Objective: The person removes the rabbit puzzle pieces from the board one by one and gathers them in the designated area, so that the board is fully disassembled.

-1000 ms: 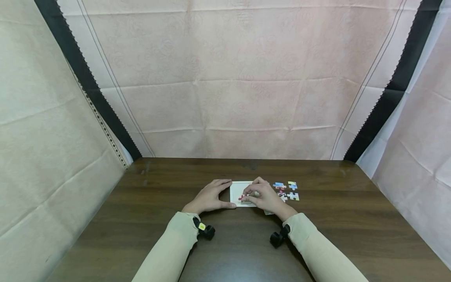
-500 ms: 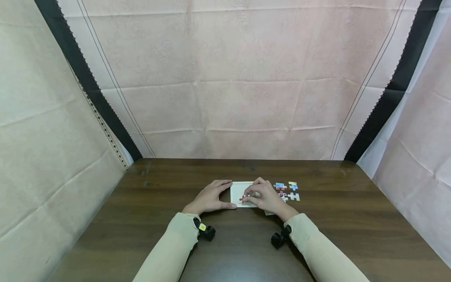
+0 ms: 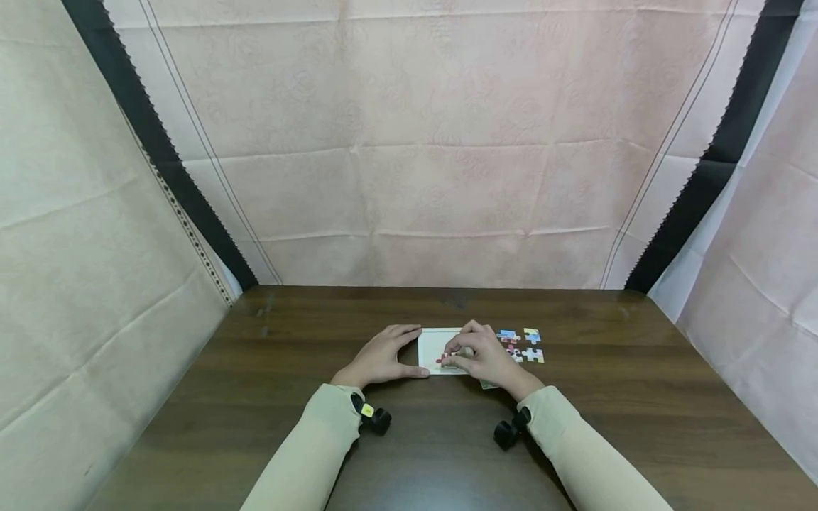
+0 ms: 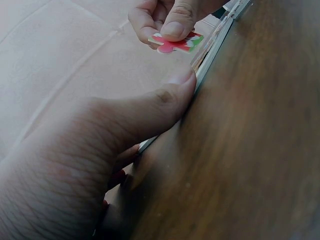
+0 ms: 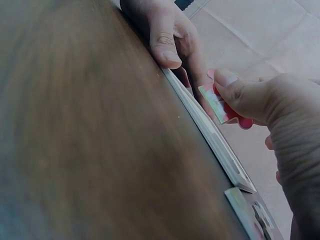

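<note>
A white puzzle tray [image 3: 429, 346] lies flat on the brown table. My left hand [image 3: 382, 355] braces it at its left side, fingers stretched towards the far corner and thumb at the near edge. Above the tray, my right hand [image 3: 481, 357] pinches a jigsaw piece between thumb and fingers. That jigsaw piece [image 4: 167, 44] is red and pink with a green and white edge, and is held over the tray. From the right wrist view the same jigsaw piece [image 5: 216, 102] shows its green side, partly covered by the thumb.
Several loose jigsaw pieces [image 3: 533, 355] lie right of the tray, some partly hidden by my right hand. One more piece [image 5: 241, 207] lies by the tray's near right corner. Pale cloth walls [image 3: 447, 142] stand behind and on both sides of the table [image 3: 287, 341].
Hardly anything differs. My right hand, with the jigsaw piece, has shifted very slightly to the right over the tray; my left hand stays in place.
</note>
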`<state>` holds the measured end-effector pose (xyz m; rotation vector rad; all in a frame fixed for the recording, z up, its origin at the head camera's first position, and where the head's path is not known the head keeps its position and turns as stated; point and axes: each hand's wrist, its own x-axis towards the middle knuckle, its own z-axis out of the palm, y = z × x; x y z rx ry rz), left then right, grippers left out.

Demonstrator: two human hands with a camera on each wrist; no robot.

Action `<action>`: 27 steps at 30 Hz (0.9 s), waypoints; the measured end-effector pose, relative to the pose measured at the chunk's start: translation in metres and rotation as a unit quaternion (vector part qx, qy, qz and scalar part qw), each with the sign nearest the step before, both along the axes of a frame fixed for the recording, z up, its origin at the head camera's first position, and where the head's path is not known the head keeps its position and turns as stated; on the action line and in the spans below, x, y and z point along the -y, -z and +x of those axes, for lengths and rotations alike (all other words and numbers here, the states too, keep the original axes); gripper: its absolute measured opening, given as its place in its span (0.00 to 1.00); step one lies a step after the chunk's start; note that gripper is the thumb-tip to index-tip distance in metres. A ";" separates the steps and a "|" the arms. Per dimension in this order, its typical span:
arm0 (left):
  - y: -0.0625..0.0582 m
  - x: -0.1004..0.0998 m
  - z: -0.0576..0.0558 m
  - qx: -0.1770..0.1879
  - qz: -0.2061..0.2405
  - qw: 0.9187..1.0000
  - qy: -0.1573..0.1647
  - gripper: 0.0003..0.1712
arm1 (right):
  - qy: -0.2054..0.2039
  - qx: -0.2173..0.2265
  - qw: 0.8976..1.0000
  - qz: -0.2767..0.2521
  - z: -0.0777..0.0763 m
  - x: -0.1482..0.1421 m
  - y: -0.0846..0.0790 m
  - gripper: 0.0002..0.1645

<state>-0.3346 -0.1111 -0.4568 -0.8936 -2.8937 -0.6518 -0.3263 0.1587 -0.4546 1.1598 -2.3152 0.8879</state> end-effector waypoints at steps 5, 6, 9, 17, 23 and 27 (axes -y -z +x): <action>-0.001 0.000 0.001 0.001 0.000 1.000 0.000 0.60 | -0.012 -0.011 1.000 -0.007 0.001 -0.001 0.000 0.08; -0.001 0.000 0.001 0.000 -0.001 1.000 0.000 0.60 | -0.014 -0.012 1.000 -0.007 0.001 -0.001 0.000 0.08; 0.000 0.001 0.002 0.001 0.000 1.000 -0.003 0.59 | -0.012 -0.008 1.000 -0.003 0.002 -0.002 0.000 0.07; 0.001 0.002 0.001 -0.003 -0.004 1.000 -0.006 0.59 | 0.007 0.006 1.000 0.007 0.002 -0.012 0.002 0.07; 0.001 0.002 0.000 -0.006 -0.005 1.000 -0.005 0.59 | 0.005 0.020 1.000 -0.014 0.005 -0.028 0.003 0.07; 0.001 0.001 0.000 -0.007 -0.002 1.000 -0.002 0.60 | 0.017 0.026 0.999 -0.030 0.010 -0.045 0.003 0.08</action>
